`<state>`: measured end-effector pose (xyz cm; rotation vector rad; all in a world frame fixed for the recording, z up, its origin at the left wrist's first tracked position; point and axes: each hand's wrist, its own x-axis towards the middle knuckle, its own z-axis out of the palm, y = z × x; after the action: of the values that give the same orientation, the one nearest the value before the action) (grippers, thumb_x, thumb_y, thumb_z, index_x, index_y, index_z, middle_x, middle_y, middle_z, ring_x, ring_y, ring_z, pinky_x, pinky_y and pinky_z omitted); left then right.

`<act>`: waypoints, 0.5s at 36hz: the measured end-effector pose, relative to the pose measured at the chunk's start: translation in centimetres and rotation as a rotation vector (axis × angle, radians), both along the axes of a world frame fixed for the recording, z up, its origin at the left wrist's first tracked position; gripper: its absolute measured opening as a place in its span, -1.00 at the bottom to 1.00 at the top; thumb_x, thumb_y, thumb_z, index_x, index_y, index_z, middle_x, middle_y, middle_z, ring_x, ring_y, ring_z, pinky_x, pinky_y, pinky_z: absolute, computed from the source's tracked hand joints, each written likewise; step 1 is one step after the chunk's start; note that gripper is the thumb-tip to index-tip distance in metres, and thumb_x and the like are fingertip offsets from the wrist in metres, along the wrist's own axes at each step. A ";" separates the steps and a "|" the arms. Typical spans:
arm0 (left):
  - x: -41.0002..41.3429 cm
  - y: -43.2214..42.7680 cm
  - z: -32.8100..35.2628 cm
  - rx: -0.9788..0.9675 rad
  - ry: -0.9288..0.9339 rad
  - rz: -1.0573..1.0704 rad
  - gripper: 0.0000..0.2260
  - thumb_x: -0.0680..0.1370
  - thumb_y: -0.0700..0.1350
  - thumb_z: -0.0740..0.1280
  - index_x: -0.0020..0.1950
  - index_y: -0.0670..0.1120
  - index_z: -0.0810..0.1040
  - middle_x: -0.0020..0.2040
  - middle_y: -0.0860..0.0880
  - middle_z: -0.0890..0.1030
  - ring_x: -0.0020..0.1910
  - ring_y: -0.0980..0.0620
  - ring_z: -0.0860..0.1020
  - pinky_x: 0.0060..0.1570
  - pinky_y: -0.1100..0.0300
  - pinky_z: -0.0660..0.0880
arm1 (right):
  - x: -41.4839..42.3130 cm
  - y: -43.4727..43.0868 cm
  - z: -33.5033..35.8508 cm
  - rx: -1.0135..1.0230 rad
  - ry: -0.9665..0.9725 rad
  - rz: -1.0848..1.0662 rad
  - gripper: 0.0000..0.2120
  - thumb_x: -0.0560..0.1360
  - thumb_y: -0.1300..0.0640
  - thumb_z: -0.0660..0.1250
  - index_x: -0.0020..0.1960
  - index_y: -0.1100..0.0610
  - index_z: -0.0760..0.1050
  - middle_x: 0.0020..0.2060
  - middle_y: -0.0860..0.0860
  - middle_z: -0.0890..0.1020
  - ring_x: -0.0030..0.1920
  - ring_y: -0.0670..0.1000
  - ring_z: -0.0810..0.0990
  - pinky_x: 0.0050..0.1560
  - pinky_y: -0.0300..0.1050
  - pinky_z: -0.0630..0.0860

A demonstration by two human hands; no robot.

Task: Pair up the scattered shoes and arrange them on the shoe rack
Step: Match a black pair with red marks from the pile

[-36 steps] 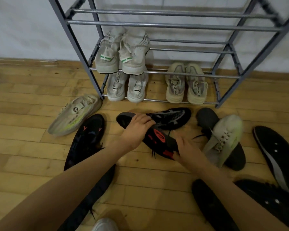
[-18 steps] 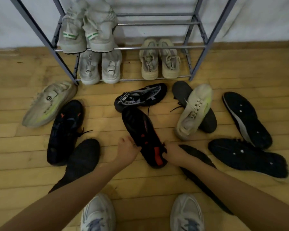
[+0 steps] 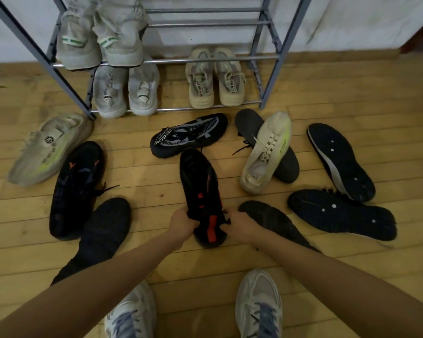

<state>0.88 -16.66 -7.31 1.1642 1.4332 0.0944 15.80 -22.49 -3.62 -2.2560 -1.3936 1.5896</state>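
Note:
A black shoe with red markings (image 3: pixel 200 191) is held at its heel end by both hands, toe pointing toward the rack. My left hand (image 3: pixel 183 224) grips its left side and my right hand (image 3: pixel 239 225) its right side. Another black shoe with orange marks (image 3: pixel 77 186) lies on the floor to the left. The grey metal shoe rack (image 3: pixel 269 57) stands at the back, with a pale pair with green stripes (image 3: pixel 100 42) on its upper bar, a grey-white pair (image 3: pixel 126 91) and a beige pair (image 3: pixel 215 79) below.
Loose on the wooden floor: a beige-and-lime shoe (image 3: pixel 49 147) at left, a black-and-white knit shoe (image 3: pixel 188 135), a cream shoe (image 3: pixel 266 152) lying over a dark one, two upturned black soles (image 3: pixel 340 186) at right, dark shoes near my arms. My own white sneakers (image 3: pixel 258 306) are at the bottom.
The black-and-red shoe has been drawn back from near the rack toward me and turned toe-forward. Both hands shifted to its heel end. The view has tilted down, showing my feet.

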 end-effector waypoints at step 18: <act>-8.8 5.7 2.0 0.259 0.133 0.077 -0.71 0.63 -0.09 0.18 0.30 -0.11 0.52 0.19 -0.06 0.59 0.21 -0.02 0.52 0.15 0.20 0.42 | -6.0 7.0 -1.6 0.229 0.013 -0.184 -0.58 0.61 0.20 0.06 0.46 0.10 0.17 0.17 0.10 0.56 -0.01 0.03 0.54 -0.08 -0.08 0.55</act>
<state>-7.91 -11.00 -5.29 1.3458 1.6188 0.2672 9.80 -15.46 -5.25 -2.1643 -1.2513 1.3140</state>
